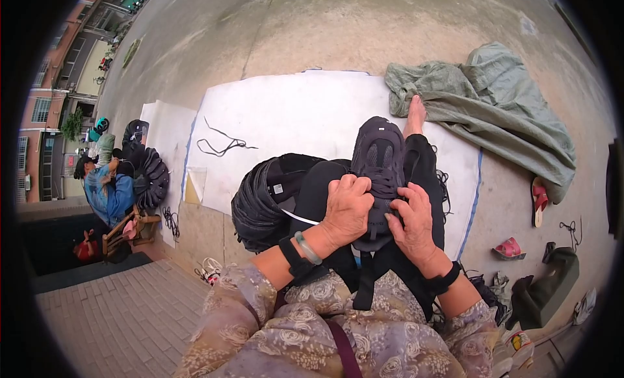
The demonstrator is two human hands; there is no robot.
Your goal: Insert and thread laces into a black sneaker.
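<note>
A black sneaker [377,150] rests on my lap, toe pointing away, its black laces [385,176] running across the front. My left hand [349,206] is closed at the shoe's left side, fingers curled down by the eyelets; what they pinch is hidden. On the opposite side my right hand [415,222] has bent fingers, with thumb and forefinger slightly apart beside the laces. A black strap [365,280] hangs toward me below the shoe. Left of my lap lies a bundle of black shoes [266,196]. A thin white strip [299,217] shows beside my left wrist.
A white sheet [292,105] with blue edges covers the ground ahead, bearing a loose black lace [224,144]. Green tarpaulin [494,105] lies at right, near a red sandal [539,199]. Another person [110,186] sits at far left beside black shoes [153,176].
</note>
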